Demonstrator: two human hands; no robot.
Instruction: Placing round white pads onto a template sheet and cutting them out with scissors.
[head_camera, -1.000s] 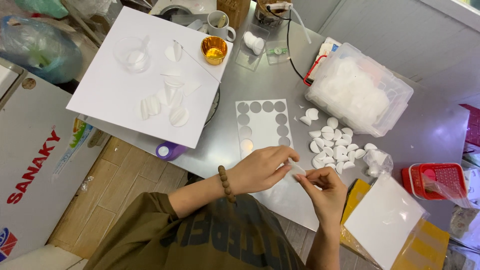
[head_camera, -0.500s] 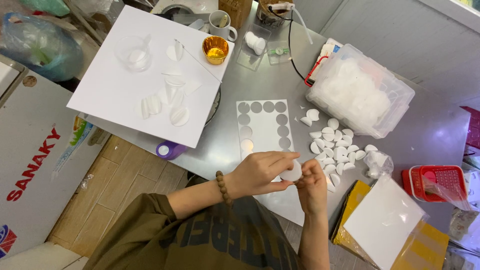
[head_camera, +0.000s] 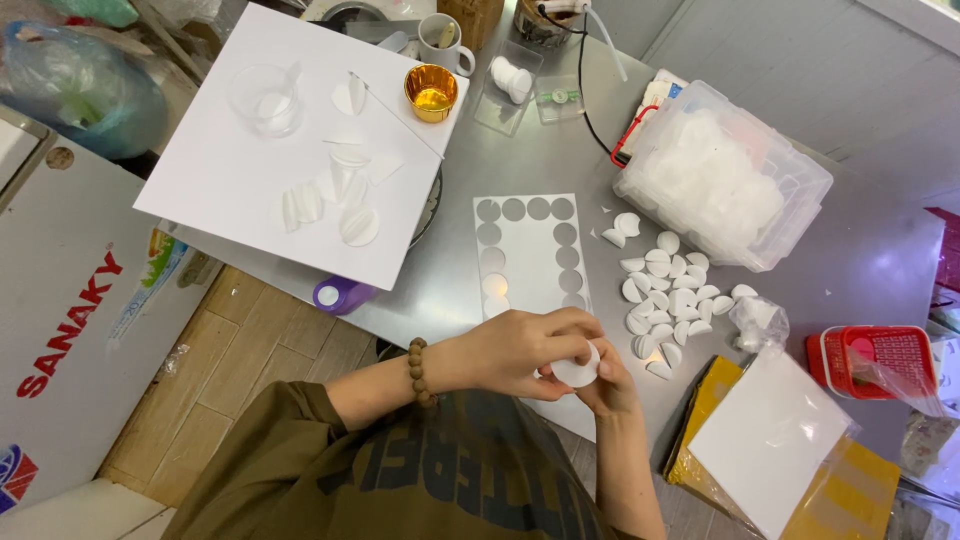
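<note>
Together, left hand (head_camera: 515, 350) and right hand (head_camera: 603, 375) pinched one white disc (head_camera: 577, 367) above the sheet (head_camera: 530, 255); best folded evenly, edges matched.

Both hands meet just below the punched sticker sheet (head_camera: 530, 255). The left hand (head_camera: 520, 350), a bead bracelet at its wrist, curls its fingers over from the left. The right hand (head_camera: 605, 378) comes up from below, fingertips pressed against the left's, pinching together.
</note>
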